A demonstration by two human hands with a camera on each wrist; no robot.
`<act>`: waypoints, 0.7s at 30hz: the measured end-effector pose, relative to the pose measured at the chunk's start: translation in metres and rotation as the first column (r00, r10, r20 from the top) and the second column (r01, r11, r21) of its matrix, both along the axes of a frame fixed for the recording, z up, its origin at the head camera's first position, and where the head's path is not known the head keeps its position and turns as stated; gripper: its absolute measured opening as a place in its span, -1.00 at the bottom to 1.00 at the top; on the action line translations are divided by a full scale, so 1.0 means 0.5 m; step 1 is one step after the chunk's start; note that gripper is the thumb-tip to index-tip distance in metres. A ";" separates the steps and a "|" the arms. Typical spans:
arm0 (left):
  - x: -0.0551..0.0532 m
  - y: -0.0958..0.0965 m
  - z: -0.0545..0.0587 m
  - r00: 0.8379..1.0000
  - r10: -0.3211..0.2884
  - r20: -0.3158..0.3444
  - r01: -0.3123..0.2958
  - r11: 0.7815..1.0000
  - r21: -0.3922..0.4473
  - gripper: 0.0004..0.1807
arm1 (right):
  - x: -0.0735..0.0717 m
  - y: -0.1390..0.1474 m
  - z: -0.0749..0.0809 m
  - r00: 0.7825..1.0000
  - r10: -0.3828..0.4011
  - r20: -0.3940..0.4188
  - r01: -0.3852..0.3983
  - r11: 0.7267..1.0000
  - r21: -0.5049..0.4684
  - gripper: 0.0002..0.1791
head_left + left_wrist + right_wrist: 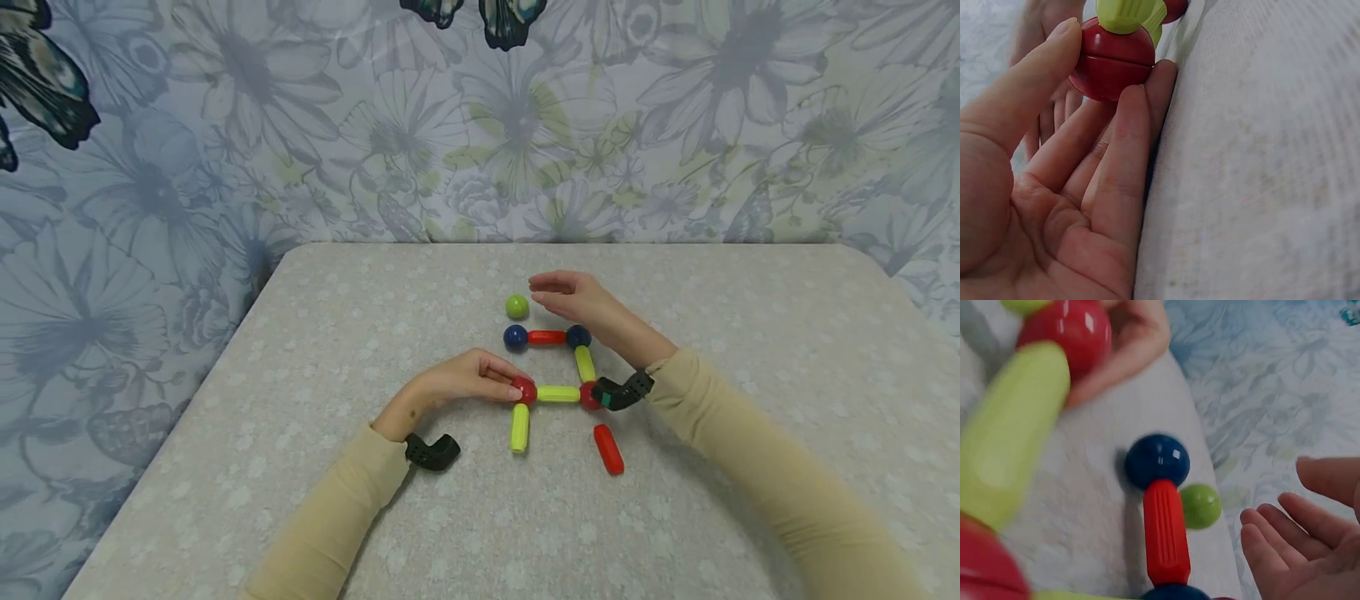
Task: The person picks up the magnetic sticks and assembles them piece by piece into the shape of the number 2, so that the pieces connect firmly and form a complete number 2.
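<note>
My left hand (467, 375) pinches a red ball (525, 390) between thumb and fingers at the left of a chain of toy rods and balls. A yellow-green rod (519, 429) extends from that ball toward me. Another yellow-green rod (558, 393) links it to a second red ball (589, 395). From there a yellow-green rod (585, 364) leads to a dark blue ball (578, 336), then a red rod (547, 337) and another blue ball (515, 337). My right hand (1310, 544), fingers extended and holding nothing, hovers beside a loose green ball (1200, 506).
A loose red rod (608, 450) lies on the cloth-covered table (375, 292), nearer to me than the chain. Black wrist cameras (432, 452) sit on both wrists, the right one overlapping the second red ball. A floral wall (480, 142) stands behind the table.
</note>
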State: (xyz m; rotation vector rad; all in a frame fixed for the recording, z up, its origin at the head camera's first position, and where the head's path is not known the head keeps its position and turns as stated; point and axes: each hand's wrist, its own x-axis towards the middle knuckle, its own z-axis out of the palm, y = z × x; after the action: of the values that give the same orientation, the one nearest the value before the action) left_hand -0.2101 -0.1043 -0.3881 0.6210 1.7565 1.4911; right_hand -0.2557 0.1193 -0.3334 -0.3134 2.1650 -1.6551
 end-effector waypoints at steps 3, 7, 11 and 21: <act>0.000 0.000 -0.001 1.000 0.003 0.009 -0.003 1.000 0.009 -0.67 | -0.030 -0.014 -0.012 0.996 0.069 -0.047 -0.062 0.989 0.132 -0.46; 0.000 -0.001 -0.002 1.000 0.010 0.007 -0.011 1.000 0.001 -0.67 | -0.057 -0.027 -0.030 0.986 0.150 -0.075 -0.129 0.962 0.240 -0.42; -0.001 -0.002 -0.004 1.000 0.005 0.007 -0.005 1.000 0.000 -0.67 | -0.071 -0.041 -0.044 0.981 0.168 -0.102 -0.130 0.944 0.302 -0.44; -0.004 -0.002 -0.006 1.000 -0.007 0.009 0.006 1.000 0.021 -0.67 | -0.077 -0.067 -0.057 0.974 0.088 -0.211 0.010 0.905 0.425 -0.58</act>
State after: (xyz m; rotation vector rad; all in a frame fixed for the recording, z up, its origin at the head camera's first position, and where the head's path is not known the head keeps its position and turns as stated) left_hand -0.2118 -0.1055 -0.3909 0.6294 1.7327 1.5074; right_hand -0.2941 0.0858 -0.3621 -0.4277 2.5951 -1.1235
